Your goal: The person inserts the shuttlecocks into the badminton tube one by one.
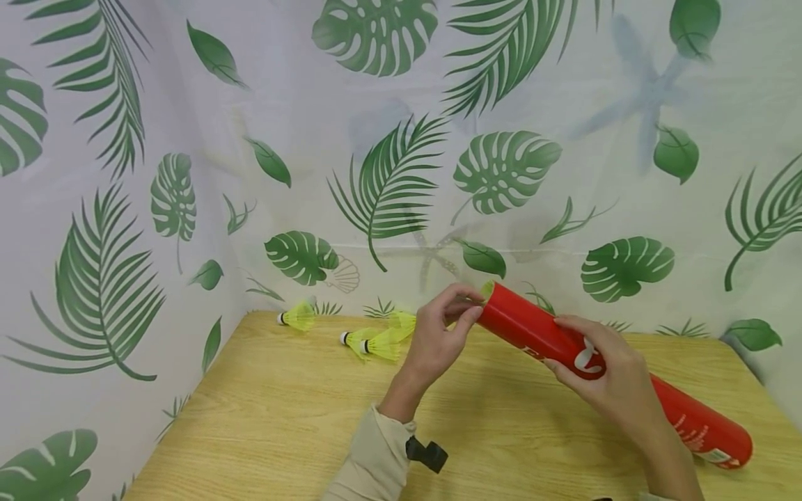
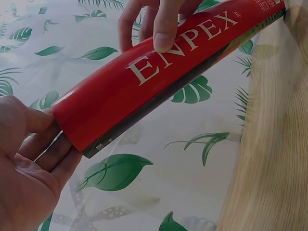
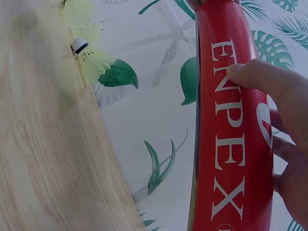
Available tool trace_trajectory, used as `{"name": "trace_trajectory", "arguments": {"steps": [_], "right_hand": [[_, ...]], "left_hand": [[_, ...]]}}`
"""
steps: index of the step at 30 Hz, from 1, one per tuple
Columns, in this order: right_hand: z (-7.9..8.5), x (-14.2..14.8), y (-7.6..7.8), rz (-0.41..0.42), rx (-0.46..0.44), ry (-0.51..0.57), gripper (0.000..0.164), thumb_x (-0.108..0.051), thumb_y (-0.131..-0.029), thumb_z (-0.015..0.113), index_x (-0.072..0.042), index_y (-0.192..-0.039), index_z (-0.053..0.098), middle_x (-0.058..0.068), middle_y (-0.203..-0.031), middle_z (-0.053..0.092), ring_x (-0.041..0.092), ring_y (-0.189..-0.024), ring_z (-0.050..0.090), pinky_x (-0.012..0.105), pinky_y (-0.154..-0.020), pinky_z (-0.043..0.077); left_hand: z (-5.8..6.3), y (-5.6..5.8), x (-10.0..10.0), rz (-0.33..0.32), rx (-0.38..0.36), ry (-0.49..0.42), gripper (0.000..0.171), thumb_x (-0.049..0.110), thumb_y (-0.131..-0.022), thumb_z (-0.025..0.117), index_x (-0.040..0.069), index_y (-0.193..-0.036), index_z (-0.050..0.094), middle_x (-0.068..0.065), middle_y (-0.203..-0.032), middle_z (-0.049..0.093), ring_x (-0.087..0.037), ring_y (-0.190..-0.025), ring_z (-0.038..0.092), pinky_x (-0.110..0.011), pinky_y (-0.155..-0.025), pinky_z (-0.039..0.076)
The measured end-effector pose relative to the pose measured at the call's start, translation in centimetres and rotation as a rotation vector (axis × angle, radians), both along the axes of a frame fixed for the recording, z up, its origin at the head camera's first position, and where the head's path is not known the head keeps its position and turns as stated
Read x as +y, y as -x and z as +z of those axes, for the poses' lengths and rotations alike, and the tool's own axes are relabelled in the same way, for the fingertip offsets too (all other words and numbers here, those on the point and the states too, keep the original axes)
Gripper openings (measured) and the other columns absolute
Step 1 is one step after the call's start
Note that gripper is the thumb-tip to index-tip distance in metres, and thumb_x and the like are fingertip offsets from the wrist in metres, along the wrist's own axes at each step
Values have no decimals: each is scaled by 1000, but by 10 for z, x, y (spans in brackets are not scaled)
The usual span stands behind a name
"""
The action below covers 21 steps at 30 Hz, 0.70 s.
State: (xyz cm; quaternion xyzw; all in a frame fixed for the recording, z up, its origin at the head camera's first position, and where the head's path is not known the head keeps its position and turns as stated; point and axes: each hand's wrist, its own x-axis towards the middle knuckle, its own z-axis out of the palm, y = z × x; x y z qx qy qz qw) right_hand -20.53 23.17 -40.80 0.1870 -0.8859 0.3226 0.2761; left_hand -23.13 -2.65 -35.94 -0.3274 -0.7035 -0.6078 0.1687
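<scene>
A long red shuttlecock tube (image 1: 526,323) with white ENPEX lettering is held aslant over the table, its mouth raised to the upper left. My right hand (image 1: 610,369) grips it around the middle, the thumb (image 3: 243,74) lying on the lettering. At the mouth, my left hand (image 1: 441,330) has its thumb against the rim and its fingers (image 2: 55,151) reaching into the opening. Those fingertips are hidden, and I cannot tell whether they hold anything inside. Yellow-green shows just within the mouth. Several yellow shuttlecocks lie left of my left hand, the closest with a white cork (image 1: 382,344).
A wood-grain table (image 1: 269,417) spans the front. One shuttlecock (image 1: 297,316) lies apart at its back left; another (image 1: 403,323) is partly behind my left hand. A leaf-printed sheet (image 1: 282,202) hangs behind and at the sides. The tube's far end points right.
</scene>
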Motion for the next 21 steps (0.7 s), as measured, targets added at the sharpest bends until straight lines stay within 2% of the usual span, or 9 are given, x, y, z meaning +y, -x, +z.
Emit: {"name": "trace_trajectory", "arguments": {"steps": [6, 11, 15, 21], "right_hand": [[0, 1, -1, 2, 10, 4, 70, -19, -69, 86, -27, -132, 55, -1, -124, 59, 17, -104, 53, 5, -76, 39], [0, 2, -1, 13, 25, 11, 70, -17, -69, 86, -26, -132, 55, -1, -124, 59, 17, -103, 53, 4, -77, 38], [1, 3, -1, 11, 27, 12, 70, -17, -69, 86, -26, -132, 55, -1, -124, 59, 16, -103, 53, 4, -77, 38], [0, 5, -1, 10, 27, 13, 71, -16, -69, 86, -26, -132, 55, -1, -124, 59, 16, -103, 53, 3, -78, 38]], "left_hand": [[-5, 0, -7, -21, 20, -44, 16, -5, -91, 58, -6, -107, 59, -21, -104, 64, -32, -99, 64, -40, -89, 51], [-9, -2, -24, -19, 28, -58, 19, -6, -91, 57, -8, -109, 58, -24, -108, 63, -38, -103, 61, -48, -92, 47], [-15, -4, -41, 41, 13, -33, 18, -6, -90, 58, -7, -108, 59, -23, -107, 63, -37, -103, 61, -50, -90, 47], [-21, -1, -72, 167, -6, 17, 18, -5, -90, 59, -5, -107, 61, -21, -106, 63, -34, -102, 61, -45, -91, 48]]}}
